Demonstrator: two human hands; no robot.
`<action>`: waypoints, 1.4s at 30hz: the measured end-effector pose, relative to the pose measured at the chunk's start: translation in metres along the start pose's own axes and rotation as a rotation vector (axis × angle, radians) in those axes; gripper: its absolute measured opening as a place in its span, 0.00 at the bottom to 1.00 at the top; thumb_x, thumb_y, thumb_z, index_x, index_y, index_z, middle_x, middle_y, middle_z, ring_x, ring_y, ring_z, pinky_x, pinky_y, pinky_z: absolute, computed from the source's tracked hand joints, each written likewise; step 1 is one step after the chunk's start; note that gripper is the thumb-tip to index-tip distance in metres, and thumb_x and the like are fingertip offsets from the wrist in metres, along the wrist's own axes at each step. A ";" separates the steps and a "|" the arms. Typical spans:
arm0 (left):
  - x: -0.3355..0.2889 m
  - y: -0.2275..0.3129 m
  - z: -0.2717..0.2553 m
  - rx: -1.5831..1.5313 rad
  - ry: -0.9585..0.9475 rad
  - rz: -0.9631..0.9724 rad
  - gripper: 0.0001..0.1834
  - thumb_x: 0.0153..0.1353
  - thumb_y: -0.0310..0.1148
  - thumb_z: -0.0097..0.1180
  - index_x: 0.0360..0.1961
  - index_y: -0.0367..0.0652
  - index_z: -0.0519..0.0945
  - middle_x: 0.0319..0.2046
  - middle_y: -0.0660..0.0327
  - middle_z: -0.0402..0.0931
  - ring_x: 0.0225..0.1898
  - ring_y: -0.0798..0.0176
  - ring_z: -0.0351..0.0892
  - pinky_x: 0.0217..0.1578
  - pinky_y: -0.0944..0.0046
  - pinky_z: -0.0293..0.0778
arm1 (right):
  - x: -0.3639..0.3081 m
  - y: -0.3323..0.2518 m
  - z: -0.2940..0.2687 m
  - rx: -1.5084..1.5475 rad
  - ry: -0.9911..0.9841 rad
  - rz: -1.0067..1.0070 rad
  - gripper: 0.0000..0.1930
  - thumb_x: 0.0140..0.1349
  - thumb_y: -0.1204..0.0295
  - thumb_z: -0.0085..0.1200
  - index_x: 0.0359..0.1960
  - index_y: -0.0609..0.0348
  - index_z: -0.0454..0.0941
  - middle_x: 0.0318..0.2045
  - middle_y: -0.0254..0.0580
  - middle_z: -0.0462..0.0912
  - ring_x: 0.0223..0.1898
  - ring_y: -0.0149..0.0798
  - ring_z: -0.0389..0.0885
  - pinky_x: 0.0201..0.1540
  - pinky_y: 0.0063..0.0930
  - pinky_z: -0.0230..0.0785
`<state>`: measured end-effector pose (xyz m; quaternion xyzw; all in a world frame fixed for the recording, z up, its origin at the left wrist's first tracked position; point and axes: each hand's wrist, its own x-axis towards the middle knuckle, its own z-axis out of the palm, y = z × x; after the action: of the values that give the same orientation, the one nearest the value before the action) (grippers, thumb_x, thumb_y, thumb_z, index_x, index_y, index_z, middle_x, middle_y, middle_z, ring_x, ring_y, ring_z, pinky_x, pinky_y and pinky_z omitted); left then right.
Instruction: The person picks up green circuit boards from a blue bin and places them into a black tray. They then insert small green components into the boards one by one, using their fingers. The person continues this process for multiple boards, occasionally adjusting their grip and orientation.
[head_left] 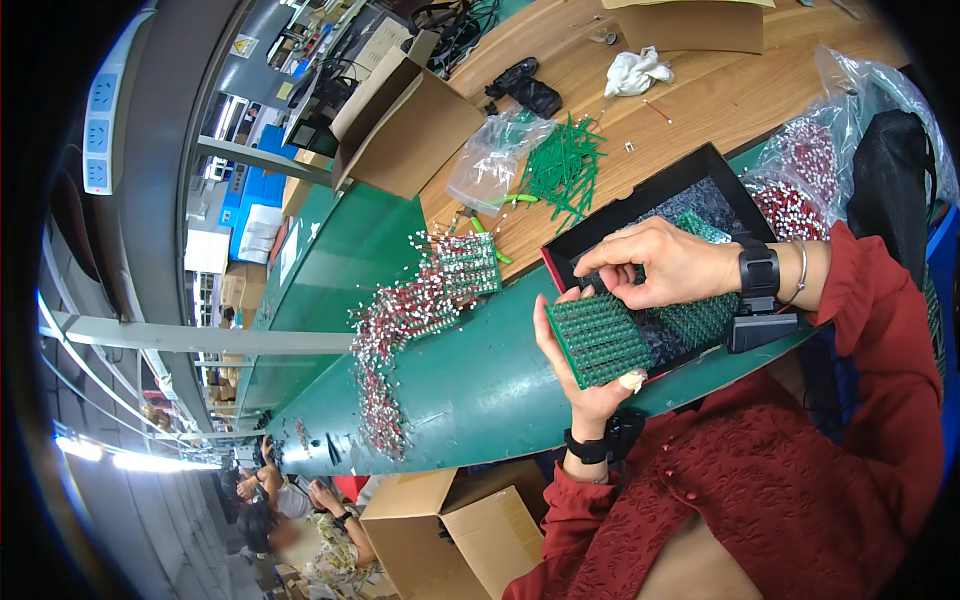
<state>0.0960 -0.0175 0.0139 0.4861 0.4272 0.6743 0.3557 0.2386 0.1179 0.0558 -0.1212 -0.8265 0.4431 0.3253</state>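
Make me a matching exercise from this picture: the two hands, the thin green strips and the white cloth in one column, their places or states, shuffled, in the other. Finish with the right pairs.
Column one
1. Left hand
2. Right hand
3. Thin green strips
4. White cloth

Column two
A. In a loose heap beside a clear plastic bag
B. Above the open black box
C. Crumpled, near a cardboard box
D. Gripping a green board

Right pairs: 1-D, 2-B, 3-A, 4-C
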 end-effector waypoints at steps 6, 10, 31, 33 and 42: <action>-0.001 0.003 -0.003 0.041 -0.021 -0.046 0.73 0.31 0.42 0.81 0.71 0.40 0.39 0.62 0.51 0.57 0.64 0.51 0.61 0.62 0.52 0.63 | 0.002 -0.001 0.007 0.074 0.025 0.002 0.19 0.50 0.81 0.57 0.46 0.59 0.78 0.27 0.38 0.82 0.27 0.32 0.82 0.30 0.26 0.75; -0.001 0.001 -0.005 0.067 -0.040 -0.011 0.73 0.30 0.41 0.81 0.71 0.40 0.40 0.62 0.50 0.57 0.63 0.52 0.62 0.62 0.52 0.63 | 0.001 -0.006 0.010 -0.080 0.060 -0.035 0.19 0.50 0.79 0.59 0.46 0.58 0.78 0.28 0.39 0.82 0.28 0.39 0.83 0.31 0.29 0.75; -0.003 -0.001 -0.008 -0.090 -0.080 -0.057 0.71 0.33 0.35 0.78 0.71 0.40 0.38 0.66 0.49 0.53 0.66 0.52 0.58 0.64 0.54 0.61 | 0.017 -0.019 0.014 -0.295 0.057 -0.240 0.20 0.49 0.79 0.60 0.47 0.58 0.79 0.26 0.38 0.81 0.26 0.37 0.82 0.30 0.29 0.74; -0.002 -0.003 -0.009 -0.083 -0.097 -0.025 0.71 0.33 0.34 0.78 0.71 0.41 0.37 0.66 0.49 0.52 0.66 0.52 0.58 0.64 0.55 0.60 | 0.019 -0.021 0.010 -0.258 0.041 -0.215 0.20 0.49 0.79 0.59 0.48 0.58 0.79 0.26 0.38 0.81 0.26 0.36 0.82 0.30 0.29 0.75; -0.003 -0.004 -0.009 -0.043 -0.109 -0.045 0.71 0.35 0.33 0.77 0.71 0.40 0.36 0.68 0.49 0.48 0.68 0.52 0.54 0.65 0.54 0.57 | 0.022 -0.025 0.014 -0.098 0.043 -0.143 0.21 0.49 0.80 0.59 0.49 0.59 0.78 0.26 0.38 0.80 0.26 0.35 0.81 0.31 0.27 0.75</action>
<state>0.0882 -0.0210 0.0071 0.5046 0.4034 0.6476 0.4041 0.2155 0.1051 0.0798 -0.0872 -0.8466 0.3750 0.3676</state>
